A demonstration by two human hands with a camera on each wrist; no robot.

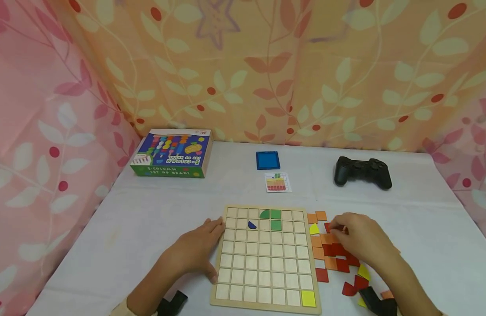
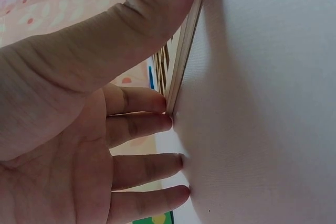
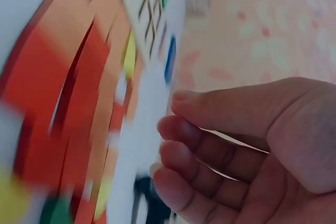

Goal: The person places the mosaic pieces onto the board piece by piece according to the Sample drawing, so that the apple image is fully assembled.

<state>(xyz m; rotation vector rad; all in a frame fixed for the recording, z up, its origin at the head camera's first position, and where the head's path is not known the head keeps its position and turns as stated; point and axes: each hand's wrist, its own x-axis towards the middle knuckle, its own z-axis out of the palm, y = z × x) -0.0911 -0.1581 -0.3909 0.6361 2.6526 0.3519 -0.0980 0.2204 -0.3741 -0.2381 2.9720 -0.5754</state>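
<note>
A wooden grid board (image 1: 257,250) lies in the middle of the table. Along its left edge rests my left hand (image 1: 195,248), thumb apart and fingers extended, fingertips at the rim in the left wrist view. The board bears a green quarter circle (image 1: 264,214), two green squares (image 1: 276,225), a small blue piece (image 1: 252,225) and a yellow square (image 1: 308,298). Right of the board, my right hand (image 1: 361,237) hovers over loose red tiles (image 1: 343,265) and orange tiles (image 1: 330,263). Its fingers are loosely bent, thumb near the index fingertip, with nothing showing between them in the right wrist view.
A printed pattern card (image 1: 278,182) and a blue square tray (image 1: 268,160) lie beyond the board. At the back left is a bead-set box (image 1: 171,153); a black game controller (image 1: 362,172) lies back right. Yellow pieces (image 1: 363,272) are among the loose tiles.
</note>
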